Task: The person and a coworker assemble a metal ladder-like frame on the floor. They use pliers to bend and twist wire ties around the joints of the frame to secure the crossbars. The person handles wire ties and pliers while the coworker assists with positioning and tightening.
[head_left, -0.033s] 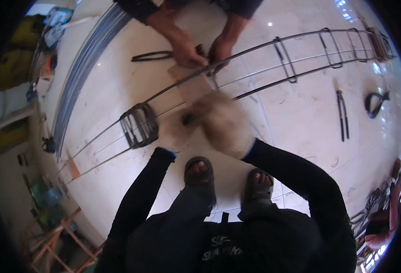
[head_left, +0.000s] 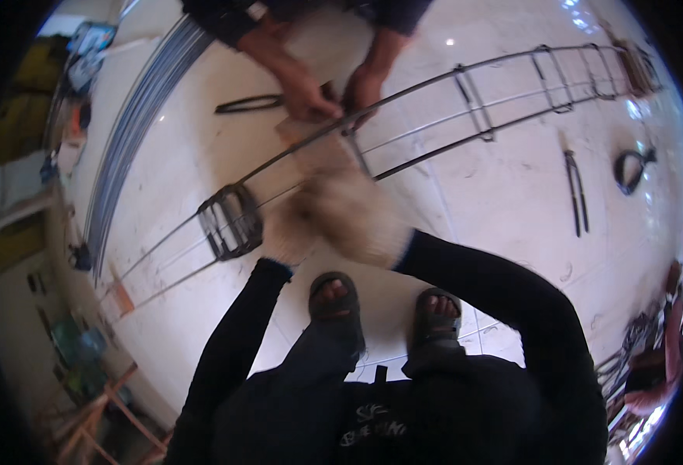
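Both my hands wear pale knitted gloves and meet at the near side of a long steel bar cage (head_left: pixel 426 157). My left hand (head_left: pixel 285 232) is beside a cluster of dark rectangular stirrups (head_left: pixel 233 222) gathered on the bars. My right hand (head_left: pixel 363 221) overlaps it from the right, strongly smeared by motion. What either holds, if anything, cannot be made out. A wooden block (head_left: pixel 322 155) lies under the cage, just beyond my hands. Across from me, another person's bare hands (head_left: pixel 306 97) work at the far bar, by a single stirrup (head_left: pixel 359 155).
Pincers (head_left: pixel 576 194) and a dark wire coil (head_left: pixel 629 172) lie on the tiled floor at right. A dark looped item (head_left: pixel 248 103) rests beyond the cage. Long thin rods (head_left: pixel 136 128) are bundled at left. Spaced stirrups (head_left: pixel 477 105) cross the cage's right part.
The whole view has shifted slightly, so the cage and tools appear further left. My right hand sits a little lower and nearer my left, still blurred. The other person's hands remain at the bar.
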`<move>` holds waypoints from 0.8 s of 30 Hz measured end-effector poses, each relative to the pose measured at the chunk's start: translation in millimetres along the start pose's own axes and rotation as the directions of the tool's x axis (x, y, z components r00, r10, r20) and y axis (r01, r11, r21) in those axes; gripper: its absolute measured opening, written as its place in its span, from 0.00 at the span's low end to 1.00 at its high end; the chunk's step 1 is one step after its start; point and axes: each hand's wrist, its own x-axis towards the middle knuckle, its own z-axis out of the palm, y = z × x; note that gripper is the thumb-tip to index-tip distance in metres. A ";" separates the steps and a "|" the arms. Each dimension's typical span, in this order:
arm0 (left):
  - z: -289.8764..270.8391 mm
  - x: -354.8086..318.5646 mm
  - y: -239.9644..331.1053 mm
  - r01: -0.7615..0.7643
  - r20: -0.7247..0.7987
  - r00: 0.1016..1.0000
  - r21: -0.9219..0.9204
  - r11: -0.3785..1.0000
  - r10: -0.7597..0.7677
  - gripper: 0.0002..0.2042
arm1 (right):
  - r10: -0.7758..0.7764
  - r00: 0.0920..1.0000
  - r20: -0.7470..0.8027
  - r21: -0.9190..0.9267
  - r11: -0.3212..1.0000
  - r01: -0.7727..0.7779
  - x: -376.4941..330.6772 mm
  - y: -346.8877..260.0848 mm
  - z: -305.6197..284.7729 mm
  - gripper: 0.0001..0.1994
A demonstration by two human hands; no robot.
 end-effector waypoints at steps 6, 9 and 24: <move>-6.5 13.9 -0.4 0.204 -0.126 0.943 -0.513 0.834 -0.309 0.14 | 0.519 0.595 0.613 -0.776 0.538 0.330 168.5 27.7 73.7 0.25; -19.3 21.5 3.2 0.355 0.020 0.909 -0.557 0.751 -0.416 0.13 | 0.387 0.828 0.406 -0.548 0.828 -0.118 213.0 71.7 95.7 0.21; -10.6 16.6 19.1 0.301 0.118 0.927 -0.800 0.519 -0.356 0.15 | 0.333 0.916 0.224 -0.278 0.923 -0.267 153.8 73.2 67.0 0.21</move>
